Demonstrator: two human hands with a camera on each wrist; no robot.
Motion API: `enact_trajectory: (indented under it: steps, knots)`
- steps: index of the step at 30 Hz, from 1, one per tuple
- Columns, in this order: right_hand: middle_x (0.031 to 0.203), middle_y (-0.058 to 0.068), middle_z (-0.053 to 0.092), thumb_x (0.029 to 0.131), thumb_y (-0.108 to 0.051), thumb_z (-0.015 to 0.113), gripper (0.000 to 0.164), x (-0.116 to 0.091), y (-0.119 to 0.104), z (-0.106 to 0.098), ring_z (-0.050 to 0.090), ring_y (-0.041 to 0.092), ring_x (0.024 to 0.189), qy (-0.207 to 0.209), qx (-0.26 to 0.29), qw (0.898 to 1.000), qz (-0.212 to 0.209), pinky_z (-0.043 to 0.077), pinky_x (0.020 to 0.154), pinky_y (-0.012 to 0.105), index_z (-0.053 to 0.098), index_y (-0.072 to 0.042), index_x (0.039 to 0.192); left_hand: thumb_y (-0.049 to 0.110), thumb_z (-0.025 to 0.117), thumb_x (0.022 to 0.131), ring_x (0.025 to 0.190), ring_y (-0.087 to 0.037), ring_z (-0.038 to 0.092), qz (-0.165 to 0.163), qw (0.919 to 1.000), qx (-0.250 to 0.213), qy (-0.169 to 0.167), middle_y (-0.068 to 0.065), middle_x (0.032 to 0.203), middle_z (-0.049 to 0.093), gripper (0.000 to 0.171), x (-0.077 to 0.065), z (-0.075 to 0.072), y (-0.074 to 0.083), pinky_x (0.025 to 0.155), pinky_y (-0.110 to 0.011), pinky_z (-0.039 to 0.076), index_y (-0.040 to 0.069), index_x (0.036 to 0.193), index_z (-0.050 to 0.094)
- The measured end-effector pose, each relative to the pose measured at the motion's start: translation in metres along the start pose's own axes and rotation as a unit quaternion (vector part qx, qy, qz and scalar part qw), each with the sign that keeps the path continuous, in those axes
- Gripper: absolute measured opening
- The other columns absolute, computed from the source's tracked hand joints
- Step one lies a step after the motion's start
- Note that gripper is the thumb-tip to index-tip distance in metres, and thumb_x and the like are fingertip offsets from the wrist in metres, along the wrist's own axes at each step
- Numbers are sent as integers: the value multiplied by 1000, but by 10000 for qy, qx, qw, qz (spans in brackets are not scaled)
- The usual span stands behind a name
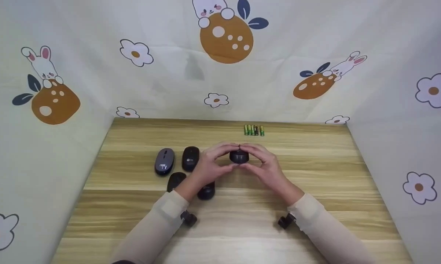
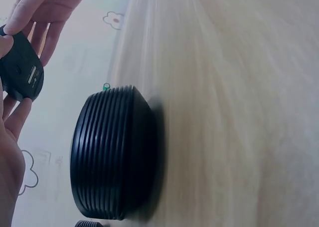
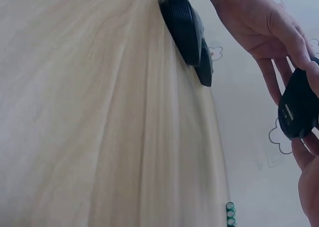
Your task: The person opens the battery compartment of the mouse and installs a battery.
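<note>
A black mouse [image 1: 239,157] was held above the wood-grain table [image 1: 323,161], between both hands; the left hand [image 1: 209,167] and right hand [image 1: 268,168] pinched its opposite sides with fingers and thumbs; a grey mouse [image 1: 164,161] lay leftward; batteries [image 1: 253,130] lay beyond, near the back edge.

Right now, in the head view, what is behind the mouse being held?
Farther back, slightly right of the mouse, is a row of batteries; whatever the mouse covers cannot be seen.
</note>
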State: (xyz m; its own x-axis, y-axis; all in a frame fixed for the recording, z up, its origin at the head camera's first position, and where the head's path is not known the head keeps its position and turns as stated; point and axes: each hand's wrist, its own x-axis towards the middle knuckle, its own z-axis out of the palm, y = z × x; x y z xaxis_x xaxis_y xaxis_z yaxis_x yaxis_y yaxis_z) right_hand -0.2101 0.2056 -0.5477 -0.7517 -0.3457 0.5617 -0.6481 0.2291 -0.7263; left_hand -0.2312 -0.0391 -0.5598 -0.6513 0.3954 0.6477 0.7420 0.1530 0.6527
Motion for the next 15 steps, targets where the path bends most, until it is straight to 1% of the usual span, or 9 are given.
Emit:
enact_trajectory:
  steps: [4, 8, 11, 15]
  knots:
    - [143, 10, 73, 89, -1, 89, 53, 2, -3, -3, 67, 34, 133, -1, -203, 9995, -235, 50, 119, 35, 75, -6, 140, 7, 93, 88, 134, -27, 68, -5, 10000, 54, -33, -8, 143, 73, 54, 1, 0, 1, 116, -39, 54, 9, 138, 75]
    - [141, 11, 73, 91, 2, 88, 52, 2, -3, -5, 67, 35, 132, -50, -292, 9987, -410, 50, 119, 35, 74, -5, 141, 9, 92, 90, 134, -26, 68, -24, 10000, -25, -74, -8, 142, 73, 53, 1, 1, 4, 117, -39, 53, 8, 139, 74]
    - [139, 14, 74, 90, 8, 87, 53, 0, -1, -4, 68, 36, 129, -20, -271, 9985, -466, 51, 118, 34, 73, -3, 140, 9, 92, 90, 134, -26, 68, -65, 9999, -28, -100, -7, 142, 73, 52, 2, 1, 6, 117, -38, 54, 8, 139, 73]
    - [132, 16, 76, 85, 17, 86, 53, -1, -3, -2, 72, 35, 122, 167, -303, 9985, -414, 52, 115, 30, 75, 0, 134, 6, 91, 90, 131, -25, 69, -166, 9998, 68, -103, -5, 140, 74, 51, 2, 3, 9, 116, -38, 54, 10, 139, 74]
